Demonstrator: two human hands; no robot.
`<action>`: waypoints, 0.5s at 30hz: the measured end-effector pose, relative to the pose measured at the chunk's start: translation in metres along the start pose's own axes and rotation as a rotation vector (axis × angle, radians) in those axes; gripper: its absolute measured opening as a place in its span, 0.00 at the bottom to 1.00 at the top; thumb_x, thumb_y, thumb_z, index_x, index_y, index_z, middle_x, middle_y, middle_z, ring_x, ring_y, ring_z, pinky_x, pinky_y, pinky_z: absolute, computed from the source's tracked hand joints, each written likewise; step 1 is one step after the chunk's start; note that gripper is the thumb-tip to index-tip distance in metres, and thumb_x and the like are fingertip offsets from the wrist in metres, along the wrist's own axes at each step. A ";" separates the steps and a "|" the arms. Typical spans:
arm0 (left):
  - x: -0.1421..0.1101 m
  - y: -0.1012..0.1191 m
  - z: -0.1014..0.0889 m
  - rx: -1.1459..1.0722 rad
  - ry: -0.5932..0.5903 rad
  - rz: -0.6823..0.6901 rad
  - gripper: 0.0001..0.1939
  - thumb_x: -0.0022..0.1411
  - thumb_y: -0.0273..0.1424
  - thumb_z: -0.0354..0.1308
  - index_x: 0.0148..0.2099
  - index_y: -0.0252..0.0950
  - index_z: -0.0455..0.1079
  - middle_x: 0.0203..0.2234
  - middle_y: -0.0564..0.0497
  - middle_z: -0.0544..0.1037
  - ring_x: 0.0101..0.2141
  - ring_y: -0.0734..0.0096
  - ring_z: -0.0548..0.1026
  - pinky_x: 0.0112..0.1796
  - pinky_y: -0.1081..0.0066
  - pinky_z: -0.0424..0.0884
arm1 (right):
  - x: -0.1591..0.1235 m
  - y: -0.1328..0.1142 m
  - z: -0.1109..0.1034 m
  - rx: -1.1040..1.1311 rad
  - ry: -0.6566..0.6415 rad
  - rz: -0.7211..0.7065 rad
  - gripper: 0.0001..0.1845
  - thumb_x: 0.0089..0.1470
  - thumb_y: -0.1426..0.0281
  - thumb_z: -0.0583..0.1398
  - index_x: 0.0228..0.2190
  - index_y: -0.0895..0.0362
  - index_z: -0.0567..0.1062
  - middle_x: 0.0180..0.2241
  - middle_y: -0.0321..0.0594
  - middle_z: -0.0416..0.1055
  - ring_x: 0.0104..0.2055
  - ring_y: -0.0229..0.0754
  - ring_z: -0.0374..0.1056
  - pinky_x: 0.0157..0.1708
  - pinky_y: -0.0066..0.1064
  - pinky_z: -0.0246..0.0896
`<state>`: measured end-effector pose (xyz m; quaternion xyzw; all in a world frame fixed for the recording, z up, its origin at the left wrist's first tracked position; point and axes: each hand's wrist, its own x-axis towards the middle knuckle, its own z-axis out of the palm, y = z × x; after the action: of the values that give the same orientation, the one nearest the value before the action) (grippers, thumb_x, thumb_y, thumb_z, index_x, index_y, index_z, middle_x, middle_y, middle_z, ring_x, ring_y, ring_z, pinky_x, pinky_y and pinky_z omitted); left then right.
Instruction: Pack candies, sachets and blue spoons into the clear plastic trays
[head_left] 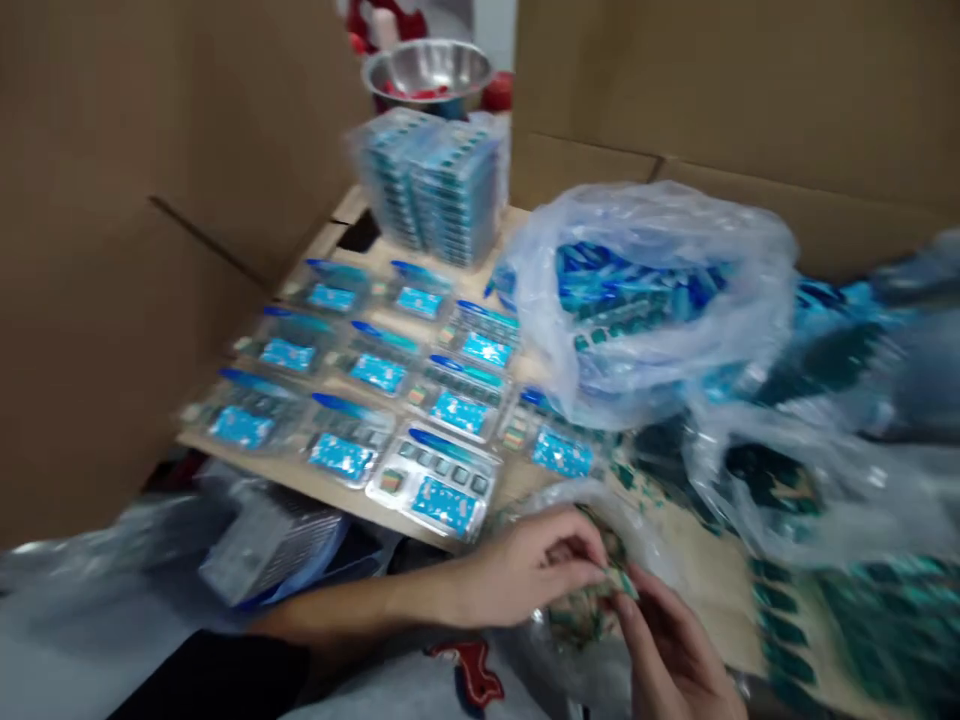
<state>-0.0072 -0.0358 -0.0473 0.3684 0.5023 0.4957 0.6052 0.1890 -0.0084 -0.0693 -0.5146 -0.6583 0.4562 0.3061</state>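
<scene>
My left hand [521,565] and my right hand [667,645] meet at the front, fingertips close together. Between their pinched fingers is a small greenish piece [622,582], too blurred to name. Directly beneath them sits an open clear plastic bag [645,535] with small tan and green pieces in it. Just beyond my left hand lies a clear plastic tray [435,485], holding a blue speckled rectangle, a blue pen-like strip, small dark squares and a striped block. Several similar trays [352,440] lie in rows behind it, on a wooden board [405,515].
Stacked filled trays [435,190] stand at the back, before a metal bowl [427,70]. A plastic bag of blue strips [660,330] is at right, with another bag [832,490] and green pieces [892,620] nearer. Cardboard walls [735,90] enclose the board.
</scene>
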 end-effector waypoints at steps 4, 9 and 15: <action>-0.001 0.012 0.001 -0.164 -0.006 -0.093 0.04 0.59 0.30 0.61 0.33 0.37 0.68 0.33 0.53 0.71 0.36 0.72 0.71 0.39 0.73 0.68 | 0.001 -0.042 0.015 0.109 0.193 -0.064 0.07 0.52 0.72 0.66 0.37 0.54 0.80 0.33 0.39 0.79 0.31 0.40 0.77 0.29 0.23 0.74; -0.001 0.016 0.006 -0.144 0.006 0.018 0.05 0.57 0.24 0.62 0.31 0.39 0.71 0.34 0.55 0.73 0.39 0.76 0.74 0.42 0.76 0.69 | 0.004 -0.059 0.017 0.148 0.155 -0.208 0.12 0.55 0.79 0.62 0.38 0.51 0.79 0.34 0.37 0.78 0.37 0.39 0.75 0.37 0.26 0.74; -0.001 0.010 0.010 0.092 0.097 0.139 0.10 0.59 0.23 0.62 0.40 0.45 0.75 0.35 0.57 0.77 0.38 0.76 0.76 0.41 0.77 0.71 | -0.003 -0.051 0.009 0.157 0.106 -0.166 0.18 0.56 0.81 0.61 0.43 0.48 0.79 0.38 0.34 0.78 0.40 0.36 0.75 0.39 0.22 0.73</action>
<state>0.0001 -0.0333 -0.0353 0.4055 0.5265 0.5301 0.5266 0.1614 -0.0167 -0.0264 -0.4563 -0.6437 0.4515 0.4166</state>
